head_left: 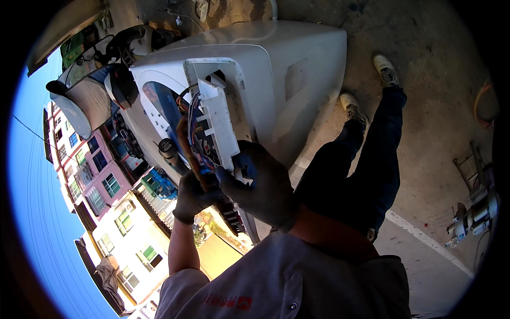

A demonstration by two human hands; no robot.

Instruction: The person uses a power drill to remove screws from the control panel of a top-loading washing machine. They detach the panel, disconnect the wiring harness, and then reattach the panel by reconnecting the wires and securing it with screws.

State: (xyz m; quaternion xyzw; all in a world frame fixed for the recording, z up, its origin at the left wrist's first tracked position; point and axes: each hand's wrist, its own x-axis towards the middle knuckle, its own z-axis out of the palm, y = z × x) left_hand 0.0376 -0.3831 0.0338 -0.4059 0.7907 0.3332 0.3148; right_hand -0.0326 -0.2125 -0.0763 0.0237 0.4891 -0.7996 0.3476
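Observation:
A long white plastic housing (219, 119) with notched edges is tilted up in front of me, over the opening of a large white appliance casing (305, 53). Bundled coloured wires (197, 130) run along the housing's left side, next to a long brown strip (188, 151). My gloved left hand (195, 198) is closed round the lower end of the strip. My gloved right hand (263, 183) grips the housing's lower end, its thumb and fingers close to the wires. Below the hands hangs a dark slotted part (231, 217). The fingertips are partly hidden in shadow.
Left of the casing stands a scooter (87, 98), beside a dark round-topped object (168, 149). Metal equipment (473, 218) lies on the concrete floor at the far right, and a hose (482, 103) is above it. My feet (366, 87) are near the casing's right edge.

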